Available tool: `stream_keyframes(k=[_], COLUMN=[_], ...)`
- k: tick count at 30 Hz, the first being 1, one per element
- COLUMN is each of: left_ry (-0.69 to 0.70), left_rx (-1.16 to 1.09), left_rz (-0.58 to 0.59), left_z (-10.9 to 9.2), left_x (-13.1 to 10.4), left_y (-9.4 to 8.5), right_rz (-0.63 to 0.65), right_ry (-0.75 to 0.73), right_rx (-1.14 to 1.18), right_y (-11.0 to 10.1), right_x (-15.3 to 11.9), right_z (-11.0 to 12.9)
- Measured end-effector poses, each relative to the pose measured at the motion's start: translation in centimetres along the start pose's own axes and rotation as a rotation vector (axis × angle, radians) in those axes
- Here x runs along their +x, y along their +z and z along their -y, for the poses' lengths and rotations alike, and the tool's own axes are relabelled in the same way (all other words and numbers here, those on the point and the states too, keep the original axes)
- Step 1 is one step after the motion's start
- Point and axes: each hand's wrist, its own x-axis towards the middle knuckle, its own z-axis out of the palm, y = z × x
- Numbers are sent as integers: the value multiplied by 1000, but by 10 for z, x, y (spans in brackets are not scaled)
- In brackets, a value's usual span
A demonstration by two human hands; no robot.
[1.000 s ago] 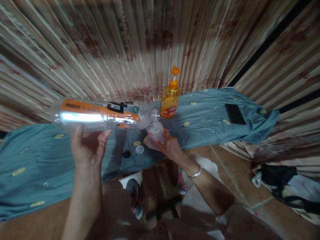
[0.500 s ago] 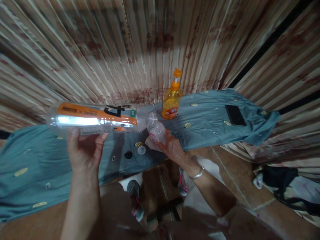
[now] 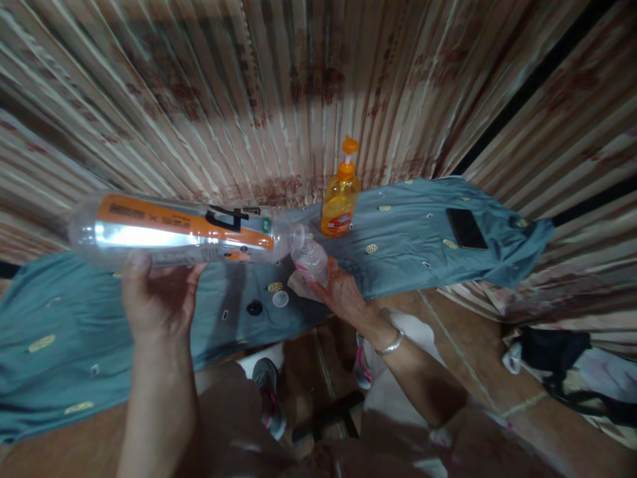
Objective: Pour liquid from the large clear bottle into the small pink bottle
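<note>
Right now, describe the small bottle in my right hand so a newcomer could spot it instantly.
Look at the long teal cloth in front of the pleated curtain. Over its middle, the right hand holds the small bottle, close to the mouth of the big bottle held sideways in the left hand. Unlike that one and the pump bottle, it shows pink and no orange.

Pleated floral curtains (image 3: 318, 79) – dim light, blue-green patterned cloth (image 3: 408, 232), brown tiled floor (image 3: 470, 325)

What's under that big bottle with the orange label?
The left hand holds the big bottle from below, with blue-green cloth beneath. Whatever lies directly behind the label and hand is hidden.
</note>
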Motion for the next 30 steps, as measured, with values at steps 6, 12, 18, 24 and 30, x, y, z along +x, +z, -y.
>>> stream_keyframes(k=[6, 12, 18, 24, 30], left_ry=[50, 87, 102, 111, 117], left_rx=[1, -16, -20, -16, -5], left_rz=[64, 123, 149, 147, 156], left_z=[-3, -7, -10, -11, -14], left_x=[-1, -2, -2, -1, 0], left_y=[7, 16, 18, 21, 25], right_rz=[-11, -36, -31, -33, -11], right_ry=[-21, -43, -37, -41, -23], right_rx=[-8, -6, -11, 5, -25], right_y=[1, 1, 2, 2, -1], right_x=[0, 1, 1, 2, 1], right_z=[-1, -1, -1, -1, 1])
